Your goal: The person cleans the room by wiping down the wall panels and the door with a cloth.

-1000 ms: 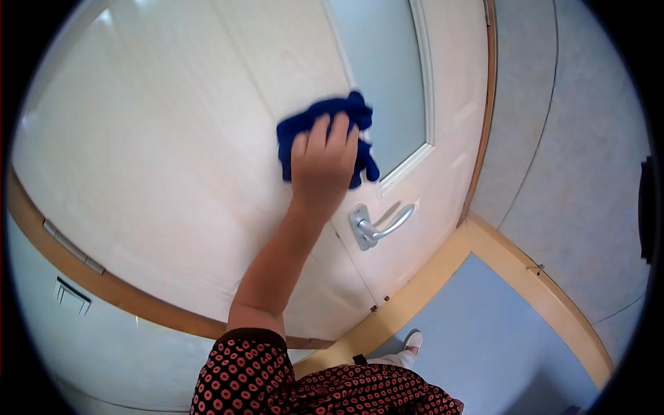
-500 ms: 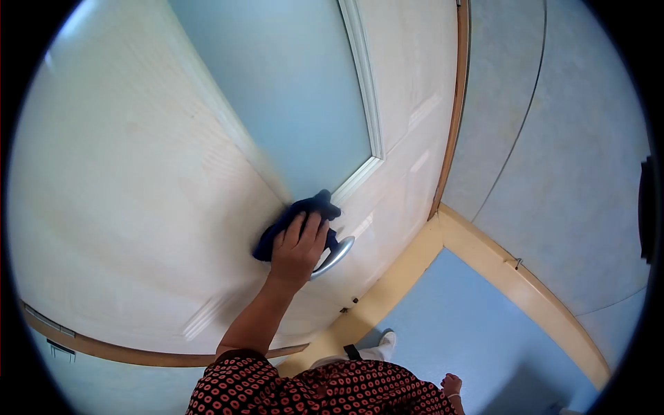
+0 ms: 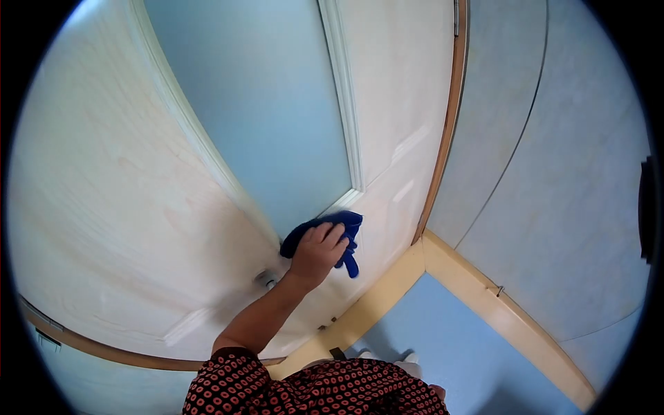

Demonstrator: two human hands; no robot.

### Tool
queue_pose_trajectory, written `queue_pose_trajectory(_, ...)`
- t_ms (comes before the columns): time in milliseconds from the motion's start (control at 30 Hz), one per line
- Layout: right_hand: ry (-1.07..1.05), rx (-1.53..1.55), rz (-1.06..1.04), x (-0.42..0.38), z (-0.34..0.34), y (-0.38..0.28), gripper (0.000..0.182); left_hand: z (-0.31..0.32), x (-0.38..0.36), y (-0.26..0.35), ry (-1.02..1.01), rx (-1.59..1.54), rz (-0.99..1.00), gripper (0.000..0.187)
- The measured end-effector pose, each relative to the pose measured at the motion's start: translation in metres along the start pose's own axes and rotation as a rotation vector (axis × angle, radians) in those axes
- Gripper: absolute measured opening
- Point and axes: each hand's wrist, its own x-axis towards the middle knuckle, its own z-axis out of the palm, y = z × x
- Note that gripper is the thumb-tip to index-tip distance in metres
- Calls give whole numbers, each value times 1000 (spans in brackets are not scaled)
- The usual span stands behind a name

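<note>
My left hand [image 3: 319, 257] is closed on a dark blue cloth [image 3: 351, 227], which is pressed against the white door [image 3: 207, 277] near the lower corner of its frosted glass pane [image 3: 256, 117]. Part of the cloth hangs down past my fingers. Just below and left of the hand, a metal door handle fitting [image 3: 268, 279] shows beside my wrist; the rest of it is hidden behind my hand and forearm. Only a sliver of my right hand [image 3: 437, 392] appears at the bottom edge, by my patterned clothing, and its fingers cannot be made out.
A brown door frame [image 3: 446, 138] runs down the right of the door, beside a grey-blue wall [image 3: 512, 173]. Cream skirting [image 3: 512, 311] with a small metal hook [image 3: 500, 290] borders the blue floor [image 3: 443, 332]. Light-coloured shoes [image 3: 409, 358] stand near the bottom.
My left hand and the cloth have shifted right and slightly down, off the handle's lever. The view has tilted a little, and my right hand has mostly dropped out of sight.
</note>
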Motion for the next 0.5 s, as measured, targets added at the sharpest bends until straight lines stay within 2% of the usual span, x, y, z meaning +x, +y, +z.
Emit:
queue_pose_trajectory(67, 70, 12, -87, 23, 14, 15, 14, 15, 12, -2, 5, -6, 39, 21)
queue_pose_trajectory(133, 157, 52, -187, 44, 11, 27, 14, 26, 29, -8, -47, 20, 219, 19)
queue_pose_trajectory(167, 118, 32, -182, 43, -24, 25, 15, 34, 39, -11, -117, 102, 239, 16)
queue_pose_trajectory(200, 132, 26, -194, 59, -29, 34, 15, 40, 53, -16, -207, 150, 244, 14)
queue_pose_trajectory(267, 60, -50, -143, 96, -37, 52, 15, 45, 84, -28, -113, 171, 294, 12)
queue_pose_trajectory(333, 158, -16, -170, 141, -36, 77, 14, 41, 132, -31, -70, 270, 360, 12)
queue_pose_trajectory(400, 114, 397, -108, 161, -70, 99, 19, 26, 190, -43, 161, 325, 397, 11)
queue_pose_trajectory(433, 144, 447, -115, 171, -92, 112, 16, 0, 222, -40, -18, 475, 300, 13)
queue_pose_trajectory(467, 172, 499, -121, 185, -112, 124, 14, -16, 251, -46, 64, 519, 223, 18)
queue_pose_trajectory(500, 249, 245, -196, 210, -92, 138, 13, -52, 256, -58, 292, 554, 282, 23)
